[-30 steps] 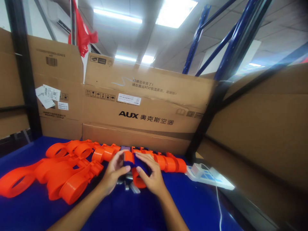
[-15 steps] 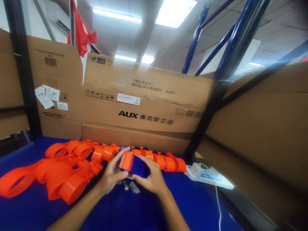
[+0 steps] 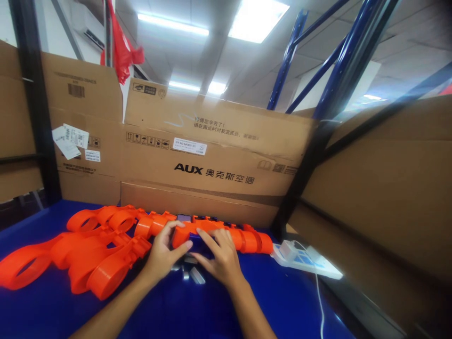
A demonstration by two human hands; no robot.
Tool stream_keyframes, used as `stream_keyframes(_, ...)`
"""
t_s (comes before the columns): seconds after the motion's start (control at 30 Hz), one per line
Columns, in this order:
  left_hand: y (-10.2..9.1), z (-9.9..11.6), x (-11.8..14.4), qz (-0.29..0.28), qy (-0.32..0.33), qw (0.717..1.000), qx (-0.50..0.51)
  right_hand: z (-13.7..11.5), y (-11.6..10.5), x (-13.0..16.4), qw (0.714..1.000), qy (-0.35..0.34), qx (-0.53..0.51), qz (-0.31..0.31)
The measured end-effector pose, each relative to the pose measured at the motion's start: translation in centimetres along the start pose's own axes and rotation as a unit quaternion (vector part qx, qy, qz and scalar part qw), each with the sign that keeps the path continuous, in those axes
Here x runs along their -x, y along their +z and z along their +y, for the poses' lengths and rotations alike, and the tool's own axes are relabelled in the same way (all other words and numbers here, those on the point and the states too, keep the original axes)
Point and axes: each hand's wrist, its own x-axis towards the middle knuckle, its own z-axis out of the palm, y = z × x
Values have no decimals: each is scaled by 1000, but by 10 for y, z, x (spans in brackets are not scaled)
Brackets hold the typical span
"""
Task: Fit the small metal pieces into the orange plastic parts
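Holding orange piece (image 3: 181,236) above blue table (image 3: 169,310) with half-curled left hand (image 3: 165,253); touching dark blue part (image 3: 198,242) with loosely spread right hand (image 3: 225,260), cannot tell firmness of grip. Probably adjusting piece; next, needing steady left hold.

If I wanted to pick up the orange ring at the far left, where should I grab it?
Probably by the near-left curve of the orange ring, coming from the left and pinching its band inside and out. The loop is open and sticks out there, while its other end runs in among other orange pieces.
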Motion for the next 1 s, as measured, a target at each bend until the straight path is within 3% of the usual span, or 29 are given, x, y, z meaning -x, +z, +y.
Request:
stream_keyframes(0.7,0,2,0,9,10,999,-30,-2,1,0,1000,5,-6,-3)
stream_keyframes(0.87,1,9,2,-48,-13,998,33,-4,0,0,995,55,-85,25)
stream_keyframes(1.0,1,11,4,-82,-38,989,118,-3,-3,-2,963,147,-224,41)
